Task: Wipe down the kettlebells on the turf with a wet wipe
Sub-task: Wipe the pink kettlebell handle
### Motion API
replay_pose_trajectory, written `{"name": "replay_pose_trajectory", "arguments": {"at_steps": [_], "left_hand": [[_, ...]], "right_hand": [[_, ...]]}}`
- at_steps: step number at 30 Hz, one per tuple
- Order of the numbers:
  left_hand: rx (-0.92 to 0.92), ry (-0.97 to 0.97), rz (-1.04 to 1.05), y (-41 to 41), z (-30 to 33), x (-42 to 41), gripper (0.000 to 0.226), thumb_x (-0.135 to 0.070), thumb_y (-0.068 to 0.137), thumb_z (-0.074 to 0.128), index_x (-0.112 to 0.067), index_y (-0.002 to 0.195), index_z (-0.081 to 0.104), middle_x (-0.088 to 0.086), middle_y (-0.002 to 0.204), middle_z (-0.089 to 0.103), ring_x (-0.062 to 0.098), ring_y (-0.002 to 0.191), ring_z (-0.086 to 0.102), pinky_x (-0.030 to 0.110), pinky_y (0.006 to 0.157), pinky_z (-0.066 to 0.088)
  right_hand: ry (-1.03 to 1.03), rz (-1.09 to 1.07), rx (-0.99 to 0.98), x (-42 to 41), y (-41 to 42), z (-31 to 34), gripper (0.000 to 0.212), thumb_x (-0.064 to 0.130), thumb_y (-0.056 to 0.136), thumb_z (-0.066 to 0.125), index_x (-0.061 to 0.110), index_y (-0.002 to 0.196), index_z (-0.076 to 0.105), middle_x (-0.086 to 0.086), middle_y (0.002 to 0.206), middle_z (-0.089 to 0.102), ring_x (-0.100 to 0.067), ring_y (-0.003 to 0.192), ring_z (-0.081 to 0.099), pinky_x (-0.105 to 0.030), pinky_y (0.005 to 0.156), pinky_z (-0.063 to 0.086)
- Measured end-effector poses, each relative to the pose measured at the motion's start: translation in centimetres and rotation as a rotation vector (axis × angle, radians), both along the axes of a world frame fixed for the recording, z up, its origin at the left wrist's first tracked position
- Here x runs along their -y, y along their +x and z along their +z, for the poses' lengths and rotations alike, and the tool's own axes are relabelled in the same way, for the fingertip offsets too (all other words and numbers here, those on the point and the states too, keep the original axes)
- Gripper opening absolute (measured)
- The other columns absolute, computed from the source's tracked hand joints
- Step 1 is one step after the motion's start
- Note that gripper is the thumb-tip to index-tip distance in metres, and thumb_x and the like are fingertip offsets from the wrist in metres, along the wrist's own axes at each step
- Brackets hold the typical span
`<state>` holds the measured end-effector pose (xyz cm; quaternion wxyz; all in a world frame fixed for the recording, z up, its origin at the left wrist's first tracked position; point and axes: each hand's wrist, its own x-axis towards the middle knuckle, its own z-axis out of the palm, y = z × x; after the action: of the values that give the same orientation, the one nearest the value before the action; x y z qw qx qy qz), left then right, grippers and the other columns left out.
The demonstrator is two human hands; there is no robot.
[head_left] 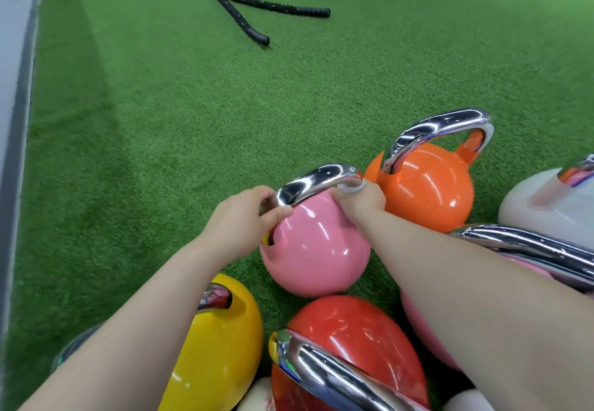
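Left hand: left hand (247, 214) pinches the near-left end of the curved chrome handle (316, 180), thumb under, fingers curled over the top.
Kettlebell: glossy pink round kettlebell (313, 250) stands upright on the green turf (180, 114), directly below and between both hands.
Handle axis: the chrome bar's long axis runs from the left hand up and rightward to the right hand; each hand holds one end, neither nearer.
Wet wipe: small pale wet wipe (350, 188) sits at the handle's right end, under the right fingers.
Right hand: right hand (361, 200) grips that end through the wipe, forearm reaching in from lower right.
Next move: likely a slide of the wipe leftward along the bar.
Neighbour: shiny orange kettlebell (430, 185) just beyond the right hand.
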<state>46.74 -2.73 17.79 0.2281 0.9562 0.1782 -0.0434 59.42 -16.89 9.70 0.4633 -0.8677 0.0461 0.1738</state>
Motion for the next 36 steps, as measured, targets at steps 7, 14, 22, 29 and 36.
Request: {"name": "replay_pose_trajectory", "arguments": {"at_steps": [7, 14, 22, 29, 36], "left_hand": [[0.02, 0.016, -0.013, -0.4, 0.3, 0.7, 0.032, -0.046, 0.088, 0.053, -0.019, 0.071, 0.045, -0.004, 0.062, 0.051, 0.012, 0.056, 0.043, 0.028, 0.051, 0.03], [0.004, -0.024, -0.009, -0.3, 0.5, 0.6, 0.031, -0.045, 0.088, 0.055, -0.016, 0.08, 0.054, 0.004, 0.079, 0.062, 0.023, 0.076, 0.055, 0.032, 0.062, 0.038], [0.021, -0.021, 0.004, -0.4, 0.4, 0.8, 0.033, -0.044, 0.088, 0.054, -0.012, 0.081, 0.054, 0.001, 0.07, 0.056, 0.019, 0.064, 0.05, 0.031, 0.058, 0.035], [0.027, -0.022, -0.004, -0.3, 0.1, 0.7, 0.033, -0.043, 0.088, 0.055, -0.012, 0.078, 0.051, -0.003, 0.057, 0.045, 0.013, 0.053, 0.039, 0.029, 0.05, 0.027], [0.025, -0.026, 0.0, -0.3, 0.0, 0.6, 0.032, -0.044, 0.087, 0.056, -0.013, 0.078, 0.051, -0.004, 0.057, 0.045, 0.012, 0.052, 0.039, 0.029, 0.049, 0.026]], "right_hand": [[0.013, 0.097, -0.014, 0.4, -0.1, -1.2, 0.045, 0.052, 0.08, 0.063, 0.018, 0.111, 0.062, -0.002, 0.108, 0.065, -0.022, 0.1, 0.06, -0.027, 0.078, 0.042], [0.026, 0.125, -0.03, 2.8, -1.3, -2.3, 0.034, 0.044, 0.087, 0.057, 0.021, 0.111, 0.059, 0.001, 0.098, 0.062, -0.022, 0.094, 0.058, -0.029, 0.075, 0.043], [0.223, 0.218, -0.164, 3.0, -0.5, -1.9, 0.044, 0.035, 0.077, 0.068, 0.016, 0.114, 0.057, -0.008, 0.105, 0.066, -0.025, 0.095, 0.063, -0.03, 0.07, 0.048], [0.32, 0.245, -0.254, 2.2, 1.7, -1.2, 0.043, 0.014, 0.073, 0.075, 0.017, 0.11, 0.053, -0.005, 0.1, 0.063, -0.023, 0.091, 0.06, -0.031, 0.072, 0.046], [0.223, 0.423, -0.026, 0.8, 2.8, 1.4, 0.041, 0.003, 0.065, 0.074, 0.009, 0.103, 0.058, -0.007, 0.099, 0.065, -0.022, 0.094, 0.06, -0.033, 0.083, 0.047]]}}
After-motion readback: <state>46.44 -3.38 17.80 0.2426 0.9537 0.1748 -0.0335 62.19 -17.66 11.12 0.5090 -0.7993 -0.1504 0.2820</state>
